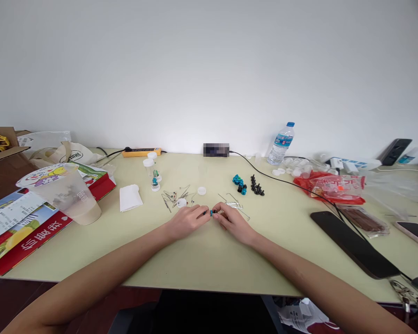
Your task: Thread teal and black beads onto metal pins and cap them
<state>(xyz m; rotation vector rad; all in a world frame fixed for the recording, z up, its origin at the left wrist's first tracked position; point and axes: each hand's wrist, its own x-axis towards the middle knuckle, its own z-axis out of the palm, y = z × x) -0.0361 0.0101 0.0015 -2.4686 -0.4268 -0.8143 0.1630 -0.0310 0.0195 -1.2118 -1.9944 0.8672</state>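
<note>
My left hand (188, 221) and my right hand (232, 223) meet above the middle of the table, fingertips almost touching. A small blue part (211, 213) is pinched in my right fingers. Between my left fingers shows a small black part (204, 213); its exact kind is too small to make out. Thin metal pins (169, 198) and white round caps (181, 202) lie beyond my left hand. Past my right hand are thin metal rods (233, 204), a pile of blue parts (237, 181) and several black screw-like parts (257, 186).
Two clear tubes with white lids (149, 163) stand back left, near folded white paper (130, 198). A plastic cup (78, 199) tilts at left. A water bottle (281, 144), a red bag (329, 187), a black phone (353, 243) and a cable (264, 173) occupy the right side.
</note>
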